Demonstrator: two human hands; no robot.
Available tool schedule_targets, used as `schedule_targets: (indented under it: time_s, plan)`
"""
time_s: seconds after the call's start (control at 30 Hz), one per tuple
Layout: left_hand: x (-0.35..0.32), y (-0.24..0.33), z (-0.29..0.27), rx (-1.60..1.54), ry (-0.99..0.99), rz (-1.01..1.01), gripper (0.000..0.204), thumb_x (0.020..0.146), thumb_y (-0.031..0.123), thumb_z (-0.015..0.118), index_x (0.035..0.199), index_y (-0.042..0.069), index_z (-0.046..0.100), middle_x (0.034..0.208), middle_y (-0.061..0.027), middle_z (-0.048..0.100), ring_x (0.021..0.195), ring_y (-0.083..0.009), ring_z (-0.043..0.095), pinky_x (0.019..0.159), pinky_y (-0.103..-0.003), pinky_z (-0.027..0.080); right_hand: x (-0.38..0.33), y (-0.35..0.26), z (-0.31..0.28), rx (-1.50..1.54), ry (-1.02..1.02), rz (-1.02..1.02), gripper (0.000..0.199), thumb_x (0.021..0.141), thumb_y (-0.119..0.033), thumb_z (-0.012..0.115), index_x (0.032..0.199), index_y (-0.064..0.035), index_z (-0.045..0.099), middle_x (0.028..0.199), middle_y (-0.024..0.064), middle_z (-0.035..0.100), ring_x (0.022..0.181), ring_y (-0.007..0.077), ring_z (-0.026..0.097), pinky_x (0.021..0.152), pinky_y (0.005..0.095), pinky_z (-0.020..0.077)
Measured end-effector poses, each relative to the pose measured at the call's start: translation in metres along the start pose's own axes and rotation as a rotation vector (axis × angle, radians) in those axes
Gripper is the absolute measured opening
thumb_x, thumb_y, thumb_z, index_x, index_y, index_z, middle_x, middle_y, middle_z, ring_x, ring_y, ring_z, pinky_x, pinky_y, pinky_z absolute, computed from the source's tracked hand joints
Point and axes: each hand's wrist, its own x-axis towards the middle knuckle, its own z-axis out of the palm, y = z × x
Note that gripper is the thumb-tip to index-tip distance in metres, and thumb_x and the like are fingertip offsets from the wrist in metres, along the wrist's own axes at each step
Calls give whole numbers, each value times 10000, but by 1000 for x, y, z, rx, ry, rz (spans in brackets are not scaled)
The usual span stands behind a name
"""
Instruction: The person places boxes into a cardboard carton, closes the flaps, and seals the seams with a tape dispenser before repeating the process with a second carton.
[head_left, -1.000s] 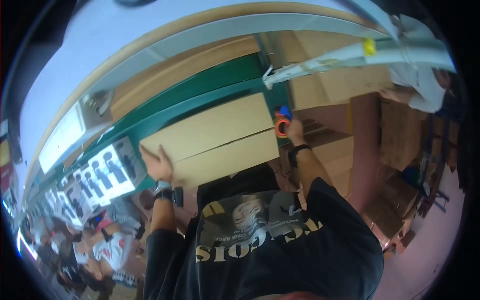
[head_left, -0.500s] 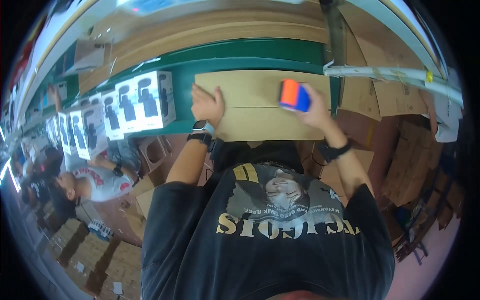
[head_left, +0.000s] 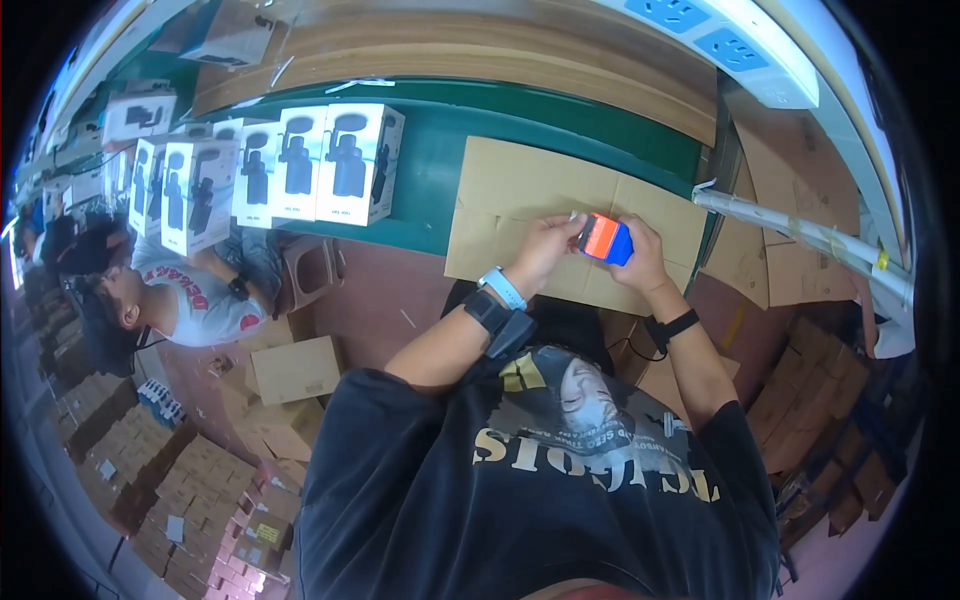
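Note:
A brown cardboard carton (head_left: 510, 180) lies at the near edge of the green table, in front of me. Over its right half, my right hand (head_left: 643, 262) is wrapped round an orange and blue tape dispenser (head_left: 603, 238) with a black front edge. My left hand (head_left: 543, 252) is over the carton too, its fingers pinched together against that black edge. Whether a tape end is between those fingers is too small to make out.
White printed boxes (head_left: 358, 165) stand in a row on the green table (head_left: 425, 190) to the left. A co-worker (head_left: 185, 290) sits beyond them. A white pole (head_left: 800, 232) juts out at the right, near leaning cardboard sheets (head_left: 800, 170). Stacked cartons (head_left: 190, 515) fill the lower left.
My left hand has left the carton's left edge and come right to the tape dispenser. My right hand still holds the dispenser, now turned and nearer my body. The view has swung left.

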Motion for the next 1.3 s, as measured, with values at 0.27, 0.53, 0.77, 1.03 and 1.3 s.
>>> schedule_targets:
  time_s: [0.27,0.53,0.77,1.03,1.3]
  plan:
    - [-2,13,-18,299,258,434,198,971,82,646,837,-23,746,710,-44,675,649,-94,601,591,-267,489,3,-21,-6,-27,-57,-34,487,657,-95,765,1110,-37,596,962,180,662,863,395,681,755,449,572]
    - [-9,60,-179,551,600,422,206,925,120,682,762,2,726,729,-77,691,621,-129,590,583,-294,469,58,-83,27,-223,-239,-42,477,702,-143,740,1150,-65,597,1001,175,667,884,389,692,768,457,584]
    - [37,16,-188,547,690,385,209,887,202,720,843,-1,697,747,-116,691,669,-204,630,649,-368,501,70,-92,43,-347,-321,46,499,688,-152,736,1160,-73,596,1005,151,667,880,373,694,757,463,584]
    - [16,3,-233,533,459,426,418,884,161,688,1279,64,588,1004,-204,704,901,-259,695,842,-373,543,74,-91,45,-307,-291,32,556,675,-162,758,1204,-99,599,1075,144,660,912,362,697,782,445,589]
    - [-42,85,-113,1553,147,467,1118,652,206,853,1598,224,258,1028,-232,715,971,-422,693,853,-466,559,63,-76,31,-294,-313,-123,634,750,-294,799,1351,-238,607,1167,153,640,929,382,690,802,477,580]
